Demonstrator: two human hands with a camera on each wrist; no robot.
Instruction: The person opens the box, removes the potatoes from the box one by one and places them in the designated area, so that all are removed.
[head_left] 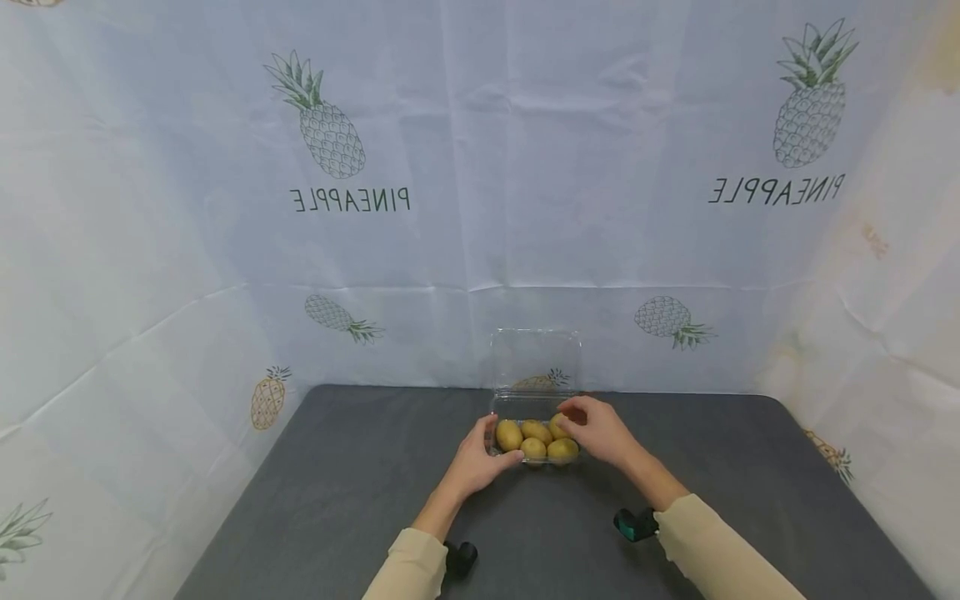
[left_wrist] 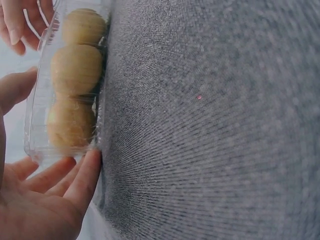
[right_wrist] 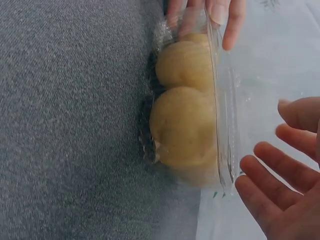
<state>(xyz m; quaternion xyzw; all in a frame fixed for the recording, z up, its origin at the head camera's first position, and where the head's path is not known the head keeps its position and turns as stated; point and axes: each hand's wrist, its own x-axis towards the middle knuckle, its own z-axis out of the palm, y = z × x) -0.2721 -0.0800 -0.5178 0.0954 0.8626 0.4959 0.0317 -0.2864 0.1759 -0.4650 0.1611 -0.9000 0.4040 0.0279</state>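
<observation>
Several yellow-brown potatoes [head_left: 509, 435] lie inside a clear plastic clamshell container [right_wrist: 224, 125], whose hinged lid [head_left: 536, 358] stands raised at the back. My left hand [head_left: 477, 458] holds the container's left front corner, with the thumb along the front rim and the fingers against the left side. At the right end, my right hand [head_left: 597, 427] hovers by the rim near a potato [head_left: 558, 426]. In the right wrist view its fingers [right_wrist: 265, 192] are spread and relaxed, apart from the container, with nothing between them.
The container stands near the back edge of a dark grey table [head_left: 360, 500]. Behind the table hangs a pale cloth [head_left: 555, 167] printed with pineapples, and more cloth borders both sides. A black strap-on device sits at each wrist.
</observation>
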